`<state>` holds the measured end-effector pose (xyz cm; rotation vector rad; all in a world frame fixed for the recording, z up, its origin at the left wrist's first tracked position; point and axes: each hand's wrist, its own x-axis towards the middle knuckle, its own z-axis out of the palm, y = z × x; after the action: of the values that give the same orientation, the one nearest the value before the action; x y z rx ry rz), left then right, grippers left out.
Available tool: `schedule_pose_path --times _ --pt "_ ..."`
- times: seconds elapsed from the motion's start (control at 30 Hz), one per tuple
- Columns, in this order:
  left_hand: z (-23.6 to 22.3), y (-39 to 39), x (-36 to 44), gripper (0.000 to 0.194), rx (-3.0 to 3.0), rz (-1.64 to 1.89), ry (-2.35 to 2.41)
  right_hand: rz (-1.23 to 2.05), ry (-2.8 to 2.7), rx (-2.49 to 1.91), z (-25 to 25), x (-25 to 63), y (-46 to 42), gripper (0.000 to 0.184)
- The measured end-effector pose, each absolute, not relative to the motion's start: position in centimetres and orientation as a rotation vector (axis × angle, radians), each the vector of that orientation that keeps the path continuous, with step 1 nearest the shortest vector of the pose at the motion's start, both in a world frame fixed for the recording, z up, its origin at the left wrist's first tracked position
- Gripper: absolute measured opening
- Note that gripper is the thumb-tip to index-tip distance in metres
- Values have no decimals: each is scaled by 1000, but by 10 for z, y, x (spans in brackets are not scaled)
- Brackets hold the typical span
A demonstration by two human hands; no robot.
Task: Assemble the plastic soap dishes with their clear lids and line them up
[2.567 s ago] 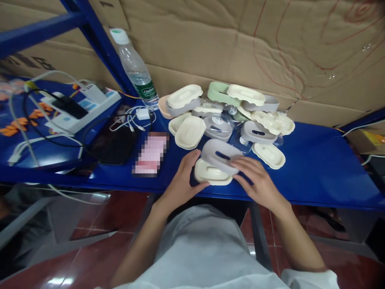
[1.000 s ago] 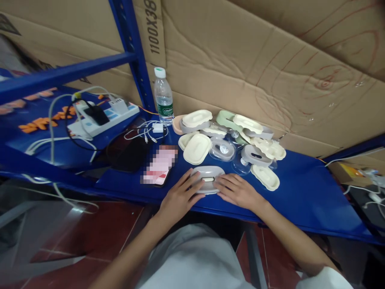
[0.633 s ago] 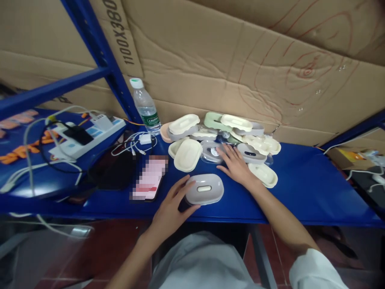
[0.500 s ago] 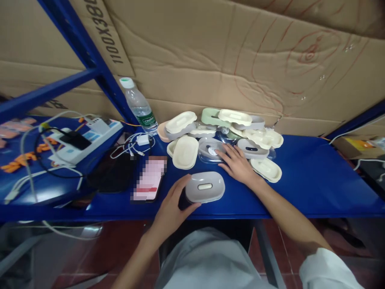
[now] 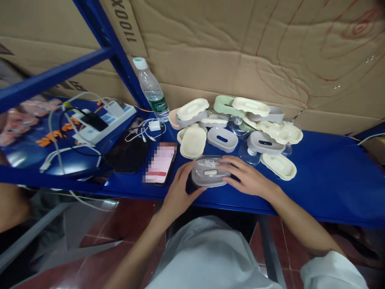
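Near the front edge of the blue table, my left hand (image 5: 179,188) is curved around the left side of a grey oval soap dish (image 5: 207,184) with a cream slot in its middle. My right hand (image 5: 247,175) grips the right end of a clear plastic lid (image 5: 209,162), which bears a white label and lies over the dish. Whether the lid is fully seated I cannot tell. Behind them sits another grey oval piece (image 5: 223,140) with an open slot, beside a cream oval tray (image 5: 193,141).
Several cream, grey and green oval pieces form a pile (image 5: 251,107) at the back. On the left are a phone (image 5: 161,163), a water bottle (image 5: 152,91), a white charger (image 5: 155,125) with cables and a power strip (image 5: 104,124). A cardboard wall (image 5: 204,48) stands behind.
My right hand has brought the clear lid from the pile toward me, onto the grey dish. The left hand stays around the dish. The camera view has shifted.
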<state>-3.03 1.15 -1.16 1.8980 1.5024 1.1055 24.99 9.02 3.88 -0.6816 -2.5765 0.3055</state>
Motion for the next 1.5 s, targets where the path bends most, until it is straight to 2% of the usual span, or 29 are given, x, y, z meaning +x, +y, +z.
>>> schedule_pose_path --times 0.3,0.47,0.7,1.0,1.27,1.5 --pt "-4 12 -34 77 1945 1057 1486 255 -2655 -644 42 241 81 41" --pt "-4 12 -35 78 1940 1050 1475 351 -2616 -661 37 243 83 53" --pt "-5 11 -33 73 1948 1034 1443 227 -2670 -690 34 246 82 57" --pt "-4 11 -37 76 2055 920 1364 177 -2508 -919 12 249 36 88" --pt "-5 11 -39 76 2176 838 1329 221 -2401 -1045 5 248 10 84" --pt "-7 9 -37 76 2186 898 1338 354 -2281 -1098 6 251 4 70"
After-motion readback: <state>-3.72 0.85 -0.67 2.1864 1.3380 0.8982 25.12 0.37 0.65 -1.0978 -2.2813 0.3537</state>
